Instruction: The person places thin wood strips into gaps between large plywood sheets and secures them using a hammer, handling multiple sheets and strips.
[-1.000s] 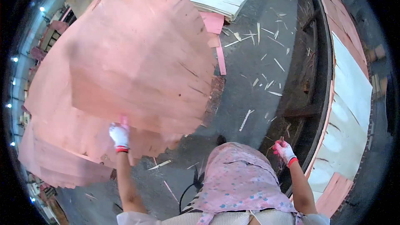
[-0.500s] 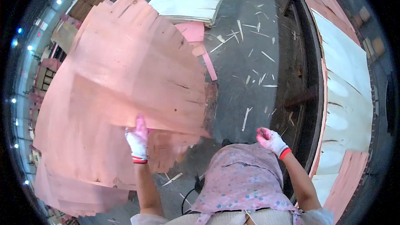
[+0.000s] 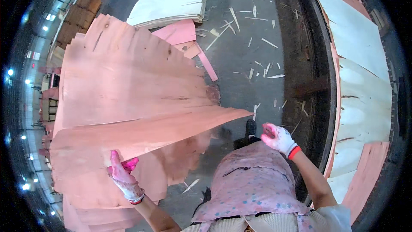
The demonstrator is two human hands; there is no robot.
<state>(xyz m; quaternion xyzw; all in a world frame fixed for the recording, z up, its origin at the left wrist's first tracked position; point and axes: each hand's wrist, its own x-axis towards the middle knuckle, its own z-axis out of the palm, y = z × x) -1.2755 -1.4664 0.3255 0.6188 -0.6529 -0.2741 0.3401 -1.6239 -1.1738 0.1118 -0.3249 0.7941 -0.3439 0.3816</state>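
Note:
A pink-stained wood veneer sheet (image 3: 171, 127) has its near edge lifted off a stack of similar pink veneers (image 3: 128, 68), with its right corner jutting past the pile. My left hand (image 3: 125, 178), in a white glove with pink-stained fingers, grips that near edge, thumb on top; the fingertips underneath are partly hidden. My right hand (image 3: 279, 139), gloved alike with a red cuff, hangs in the air right of the jutting corner. Its fingers are half bent and apart, holding nothing.
White veneer stacks (image 3: 171, 4) lie on the floor at the far left, with pink scraps (image 3: 208, 62) nearby. Wood slivers litter the grey floor (image 3: 240, 86). Along my right runs a dark metal frame (image 3: 315, 60) beside pale veneer sheets (image 3: 362, 99) and a pink strip (image 3: 367, 176).
My left hand has moved left and toward me, pulling the veneer's edge along. The sheet's right corner now sticks out farther right. My right hand has shifted slightly and its fingers have loosened.

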